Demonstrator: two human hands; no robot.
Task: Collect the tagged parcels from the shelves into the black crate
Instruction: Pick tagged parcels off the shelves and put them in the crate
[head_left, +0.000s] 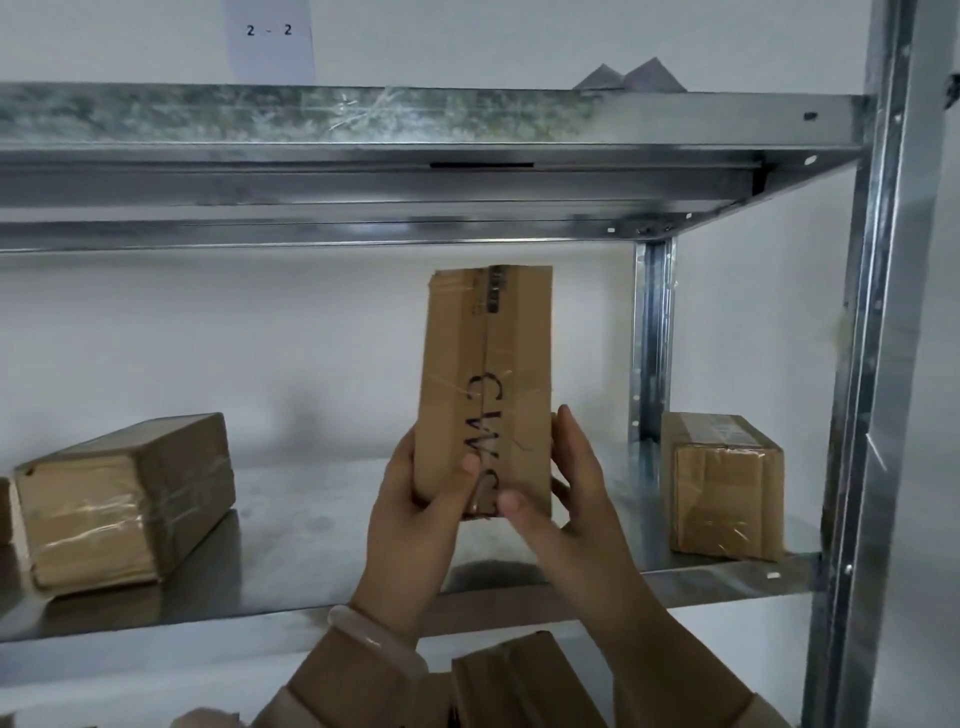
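Holding a tall brown cardboard parcel with black marker lettering (488, 374) upright over the galvanised steel shelf (311, 545). Left hand (415, 504) and right hand (566, 499) grasp its lower end, fingers (569, 436) wrapped round. Looks like the pick step. Next: pull it out and carry it to the black crate, not in view. Taped brown box (124, 499) at left and small brown box (724, 483) at right sit well apart. Upper shelf rail (415, 119) limits lift.

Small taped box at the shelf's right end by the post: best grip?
Likely from the front: span the box top and clamp its left and right faces. It stands near the shelf edge with both sides free; the post blocks the rear.
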